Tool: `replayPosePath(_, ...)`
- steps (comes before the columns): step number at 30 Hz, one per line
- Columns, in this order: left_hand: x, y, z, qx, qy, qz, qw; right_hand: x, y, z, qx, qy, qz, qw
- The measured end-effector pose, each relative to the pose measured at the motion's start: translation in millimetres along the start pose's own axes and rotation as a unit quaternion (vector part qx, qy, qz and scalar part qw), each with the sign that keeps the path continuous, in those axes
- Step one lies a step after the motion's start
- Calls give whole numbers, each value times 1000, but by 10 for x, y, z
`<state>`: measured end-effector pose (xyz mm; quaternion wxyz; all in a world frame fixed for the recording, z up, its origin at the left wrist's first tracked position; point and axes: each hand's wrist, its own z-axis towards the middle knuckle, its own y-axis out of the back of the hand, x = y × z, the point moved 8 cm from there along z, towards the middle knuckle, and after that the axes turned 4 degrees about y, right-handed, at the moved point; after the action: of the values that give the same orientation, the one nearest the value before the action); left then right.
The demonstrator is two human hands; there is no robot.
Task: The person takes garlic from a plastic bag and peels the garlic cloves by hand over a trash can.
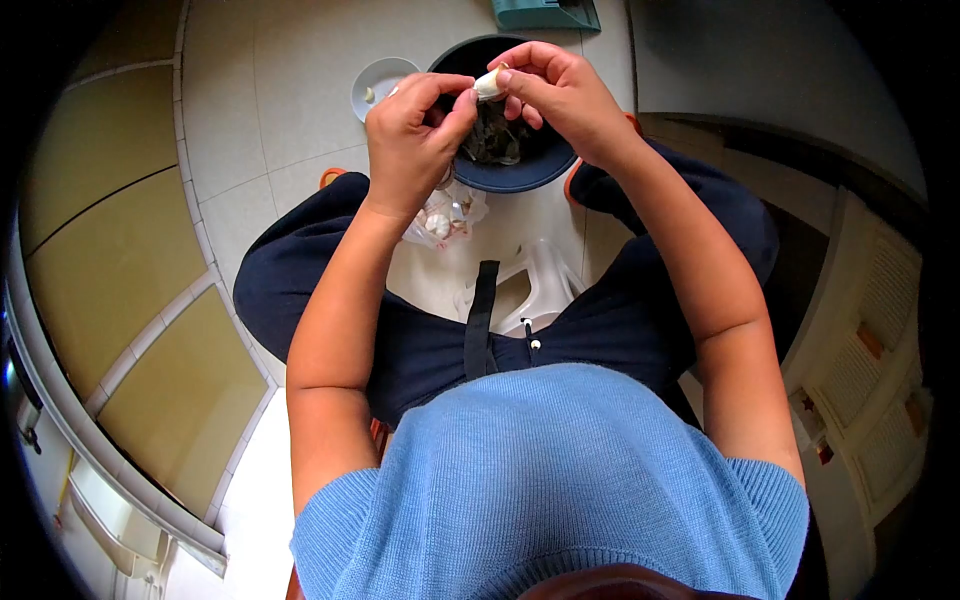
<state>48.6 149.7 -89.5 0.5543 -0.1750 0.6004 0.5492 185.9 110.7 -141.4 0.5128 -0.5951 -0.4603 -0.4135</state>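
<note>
Between my two hands, above a dark round bin, is a pale garlic clove (487,86) with papery skin on it. My left hand (415,130) pinches its left end with thumb and forefinger. On the other side, my right hand (555,90) grips the clove between thumb and fingers. Below, the dark bin (530,180) holds crumpled dark material that looks like a bag or scraps. To the left a white plate (372,80) carries a small pale piece, apparently a peeled clove (369,95). Under my left wrist lies a clear plastic bag (447,222) with garlic bulbs in it.
A white plastic stool (540,275) stands on the tiled floor between my legs. At the top is a teal dustpan-like object (545,14). Yellowish cabinet doors (110,260) line the left, and a dark panel (740,70) is at the upper right.
</note>
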Motion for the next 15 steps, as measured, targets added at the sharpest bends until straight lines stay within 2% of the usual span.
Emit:
replayPosePath(6,54,-79,-5,36,19,20,999,3,-19,4,-4,31,-139,990)
replayPosePath(8,181,-152,-42,70,93,-9,993,-69,-6,16,2,43,-217,975)
replayPosePath(11,239,-206,-78,75,130,-25,988,-36,-37,0,8,71,-262,962)
replayPosePath(15,301,-231,-104,69,145,-33,986,-25,-50,-13,11,58,-251,966)
